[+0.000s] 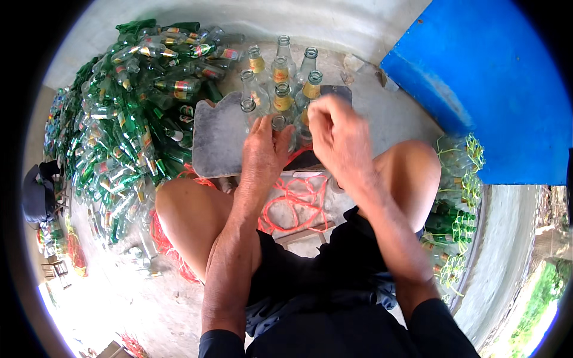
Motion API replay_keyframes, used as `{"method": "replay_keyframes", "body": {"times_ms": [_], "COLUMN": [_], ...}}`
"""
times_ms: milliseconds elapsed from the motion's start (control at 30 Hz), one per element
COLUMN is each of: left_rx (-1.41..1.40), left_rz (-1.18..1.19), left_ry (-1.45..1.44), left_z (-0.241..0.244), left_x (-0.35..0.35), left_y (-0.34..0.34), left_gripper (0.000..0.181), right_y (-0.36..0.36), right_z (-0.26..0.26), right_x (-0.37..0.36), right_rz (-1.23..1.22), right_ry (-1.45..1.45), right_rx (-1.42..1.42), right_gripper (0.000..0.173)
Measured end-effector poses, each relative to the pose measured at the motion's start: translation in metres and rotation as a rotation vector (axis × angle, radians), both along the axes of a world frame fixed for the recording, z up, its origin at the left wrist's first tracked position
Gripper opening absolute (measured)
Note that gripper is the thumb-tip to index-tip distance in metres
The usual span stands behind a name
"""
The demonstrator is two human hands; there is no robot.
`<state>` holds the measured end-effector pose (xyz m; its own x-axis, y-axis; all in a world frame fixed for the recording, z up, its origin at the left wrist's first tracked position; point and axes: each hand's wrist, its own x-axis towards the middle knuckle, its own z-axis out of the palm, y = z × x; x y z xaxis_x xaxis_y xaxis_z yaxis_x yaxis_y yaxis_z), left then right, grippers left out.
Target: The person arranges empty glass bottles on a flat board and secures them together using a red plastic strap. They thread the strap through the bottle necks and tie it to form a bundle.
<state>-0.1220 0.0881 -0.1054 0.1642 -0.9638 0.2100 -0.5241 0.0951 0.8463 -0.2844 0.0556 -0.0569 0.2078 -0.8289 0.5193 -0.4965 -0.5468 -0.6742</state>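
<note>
Several clear glass bottles, some with yellow neck labels, stand upright in a cluster on and behind a grey board [217,138]. My left hand [267,145] rests around the nearest bottle [279,121], its thumb and fingers on either side of the neck. Blurred and curled, my right hand [338,129] is raised over the right front of the cluster; whether it grips anything cannot be told. Red plastic twine [299,153] runs at the base of the front bottles between my hands. More red twine [293,208] lies in loops on the floor between my knees.
A large heap of green and clear bottles [130,112] lies to the left. Tied bundles of bottles [452,228] stand at the right, below a blue panel [483,89]. A pale wall [313,22] rises behind. At the far left is a person in dark clothing [38,192].
</note>
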Motion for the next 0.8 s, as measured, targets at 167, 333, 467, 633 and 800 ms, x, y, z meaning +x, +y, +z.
{"method": "replay_keyframes", "body": {"times_ms": [167, 333, 467, 633, 800], "left_rx": [-0.096, -0.089, -0.087, -0.157, -0.108], "left_rz": [-0.013, -0.026, -0.036, -0.037, -0.036], "left_ry": [-0.052, 0.000, -0.048, -0.055, -0.046], "left_z": [-0.009, -0.016, -0.024, -0.029, -0.028], "left_x": [-0.002, -0.005, 0.001, 0.003, 0.002], "left_y": [-0.003, -0.004, -0.005, -0.005, -0.005], "left_gripper": [0.028, 0.027, 0.025, 0.025, 0.025], "right_y": [0.053, 0.061, 0.059, 0.059, 0.060], "right_z": [-0.100, -0.175, -0.180, -0.176, -0.196], "right_x": [0.000, 0.013, 0.024, 0.030, 0.025], "right_rz": [-0.017, -0.069, -0.038, 0.063, 0.112], "right_ry": [-0.217, -0.300, -0.581, -0.756, -0.828], "right_rx": [0.654, 1.007, 1.178, 1.261, 1.348], "right_gripper": [0.019, 0.054, 0.053, 0.030, 0.025]}}
